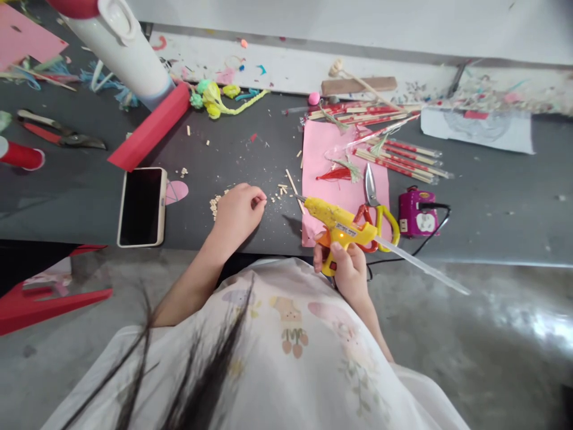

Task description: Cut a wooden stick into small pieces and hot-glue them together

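Yellow glue gun (322, 212) in its grip, the right hand (351, 269) hovered at the near edge of the table (505, 203), nozzle (300, 197) just past the left edge of the pink sheet (320, 146). The left hand (239, 209) curled beside wood bits (283, 189); whether it gripped anything, I couldn't tell. Open room stretched right of the purple box (418, 212).

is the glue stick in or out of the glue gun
Partly in: the glue stick enters the back of the glue gun in the right hand, a long end sticking out.
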Demonstrator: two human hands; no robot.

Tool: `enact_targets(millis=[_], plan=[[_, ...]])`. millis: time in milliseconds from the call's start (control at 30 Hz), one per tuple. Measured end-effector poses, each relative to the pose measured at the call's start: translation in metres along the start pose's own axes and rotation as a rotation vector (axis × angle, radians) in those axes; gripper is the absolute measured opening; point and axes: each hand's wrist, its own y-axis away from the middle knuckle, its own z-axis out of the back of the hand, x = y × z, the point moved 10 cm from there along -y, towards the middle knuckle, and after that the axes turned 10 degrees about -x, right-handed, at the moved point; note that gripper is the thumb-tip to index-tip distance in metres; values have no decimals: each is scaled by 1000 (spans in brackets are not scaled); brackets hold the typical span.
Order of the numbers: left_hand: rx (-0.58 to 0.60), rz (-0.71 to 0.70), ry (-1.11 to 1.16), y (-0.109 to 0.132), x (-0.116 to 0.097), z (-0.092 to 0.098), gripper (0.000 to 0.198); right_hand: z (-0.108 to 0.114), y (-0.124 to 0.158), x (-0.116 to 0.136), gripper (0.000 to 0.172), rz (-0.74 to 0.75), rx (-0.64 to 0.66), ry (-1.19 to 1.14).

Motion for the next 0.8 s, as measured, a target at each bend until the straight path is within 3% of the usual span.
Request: enact_targets(millis=[367, 633, 800], plan=[[81, -136, -157, 0, -16, -28, 24, 9, 0, -6, 38, 4, -27, 24], [83, -229, -311, 2, -29, -34, 29, 6, 0, -5, 29, -29, -28, -17], [47, -124, -173, -6, -23, -27, 21, 5, 0, -4, 29, -39, -24, -11]])
